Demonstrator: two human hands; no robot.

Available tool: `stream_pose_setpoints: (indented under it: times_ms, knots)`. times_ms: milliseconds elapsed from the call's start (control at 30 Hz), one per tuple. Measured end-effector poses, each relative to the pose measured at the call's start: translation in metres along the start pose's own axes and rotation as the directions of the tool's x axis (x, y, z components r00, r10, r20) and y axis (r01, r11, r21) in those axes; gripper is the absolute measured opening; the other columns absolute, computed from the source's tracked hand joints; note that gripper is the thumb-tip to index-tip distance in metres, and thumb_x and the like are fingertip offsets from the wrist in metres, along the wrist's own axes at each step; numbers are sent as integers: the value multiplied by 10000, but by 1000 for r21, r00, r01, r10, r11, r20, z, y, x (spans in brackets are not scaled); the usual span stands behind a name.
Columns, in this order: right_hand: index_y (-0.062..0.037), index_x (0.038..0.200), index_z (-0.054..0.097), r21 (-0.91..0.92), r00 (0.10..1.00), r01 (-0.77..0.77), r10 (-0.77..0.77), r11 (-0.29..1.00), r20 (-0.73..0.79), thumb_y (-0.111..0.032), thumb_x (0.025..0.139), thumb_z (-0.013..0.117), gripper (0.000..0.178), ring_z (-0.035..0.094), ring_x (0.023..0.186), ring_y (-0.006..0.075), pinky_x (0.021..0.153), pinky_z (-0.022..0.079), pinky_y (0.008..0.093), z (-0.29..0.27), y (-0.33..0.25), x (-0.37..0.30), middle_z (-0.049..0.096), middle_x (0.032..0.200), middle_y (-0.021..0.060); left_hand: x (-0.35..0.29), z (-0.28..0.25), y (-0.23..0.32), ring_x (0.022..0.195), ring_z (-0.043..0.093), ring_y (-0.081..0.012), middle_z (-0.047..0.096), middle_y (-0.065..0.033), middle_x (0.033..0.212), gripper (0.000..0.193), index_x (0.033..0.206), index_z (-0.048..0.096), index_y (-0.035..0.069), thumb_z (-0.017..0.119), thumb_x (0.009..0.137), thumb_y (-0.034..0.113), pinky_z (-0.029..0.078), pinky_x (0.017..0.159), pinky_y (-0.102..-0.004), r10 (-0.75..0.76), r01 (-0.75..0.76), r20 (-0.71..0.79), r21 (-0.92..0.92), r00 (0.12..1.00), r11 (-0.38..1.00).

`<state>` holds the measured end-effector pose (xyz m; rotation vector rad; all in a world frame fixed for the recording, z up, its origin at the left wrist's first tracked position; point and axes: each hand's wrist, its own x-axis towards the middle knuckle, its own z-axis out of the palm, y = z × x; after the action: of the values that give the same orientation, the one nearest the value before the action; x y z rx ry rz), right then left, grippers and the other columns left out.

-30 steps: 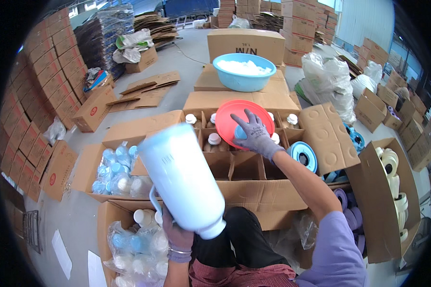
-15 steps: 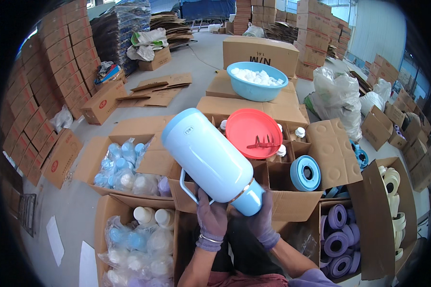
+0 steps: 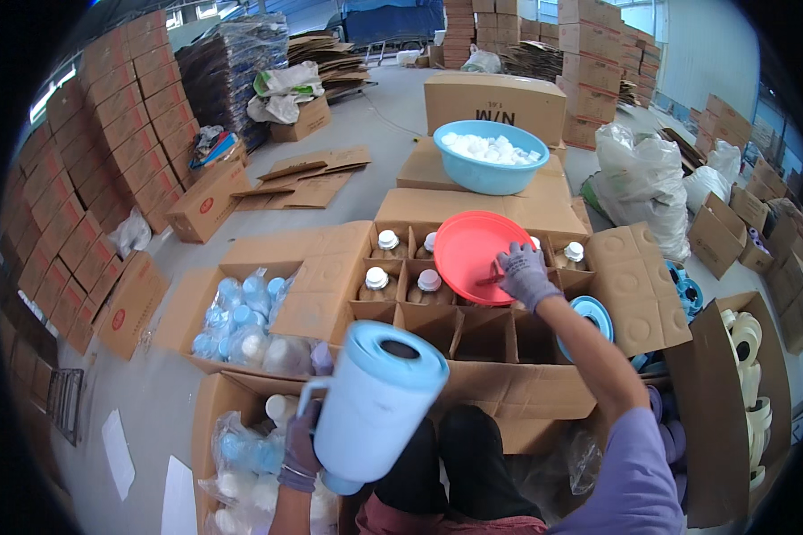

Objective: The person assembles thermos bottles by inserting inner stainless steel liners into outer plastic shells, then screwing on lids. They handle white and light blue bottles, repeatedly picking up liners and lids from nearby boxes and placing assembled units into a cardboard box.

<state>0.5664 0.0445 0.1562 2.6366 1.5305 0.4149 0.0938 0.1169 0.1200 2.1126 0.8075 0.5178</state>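
A light blue thermos jug (image 3: 379,401) with a side handle is upside down and tilted, its base turned up and showing a dark round hole. My left hand (image 3: 302,446), in a grey-purple glove, is closed on it by the handle, partly hidden behind the body. My gloved right hand (image 3: 528,275) reaches into a round red tray (image 3: 473,241), fingers bent together at small dark red slender pieces (image 3: 489,280). Whatever the fingertips hold is too small to make out. Beneath the tray, an open divided carton (image 3: 482,388) holds several white-capped bottles (image 3: 376,283), some cells bare.
A blue basin (image 3: 492,174) of white pieces stands on boxes beyond the tray. Cartons of bagged blue and white parts (image 3: 241,312) are on the left. A blue ring (image 3: 589,321), purple rings and cream rings (image 3: 748,339) lie right. Stacked cartons line the left side.
My right hand has left the jug and moved up and right to the red tray. The jug, now in my left hand alone, has come lower and turned its base toward view.
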Motion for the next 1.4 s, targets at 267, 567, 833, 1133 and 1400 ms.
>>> stream_pose_setpoints:
  times_ms: [267,567,833,1133,1400]
  knots:
    - [-9,1006,595,959,946,-201,-217,199,243,-230,881,677,267,621,830,168,757,516,319,-61,-59,-66,647,973,65,-47,54,-105,878,651,-131,709,-57,962,326,1002,704,-10,537,969,268,519,813,-298,-468,338,61,-773,882,537]
    - [-173,1018,600,329,263,938,-842,108,-471,-193,740,707,298,507,1226,292,1141,351,514,-89,-94,-149,549,1194,71,-8,46,-71,797,618,-110,679,-22,866,323,935,694,8,616,932,322,502,757,-271,-371,405,218,-724,903,559]
    - [-138,916,589,68,61,997,-880,33,-471,-172,742,690,205,543,1172,277,1093,412,509,-124,-103,-164,563,1177,74,-7,43,-69,775,628,-104,665,-8,852,284,932,680,48,677,900,330,516,727,-258,-296,437,323,-714,899,547]
    - [-132,905,587,117,62,993,-845,-1,-531,-199,796,685,161,617,1009,247,971,507,446,-117,-114,-176,596,1090,84,-21,48,-90,809,649,-110,694,-32,894,295,970,686,31,697,885,313,530,745,-262,-238,414,339,-745,910,523]
    - [-58,960,586,932,817,216,-577,291,-9,-267,890,707,252,614,816,295,716,503,374,-57,-86,-198,588,883,125,-5,12,-41,920,679,-145,729,-81,985,164,1017,718,-1,618,887,-11,540,860,-282,-28,-9,-71,-477,997,879]
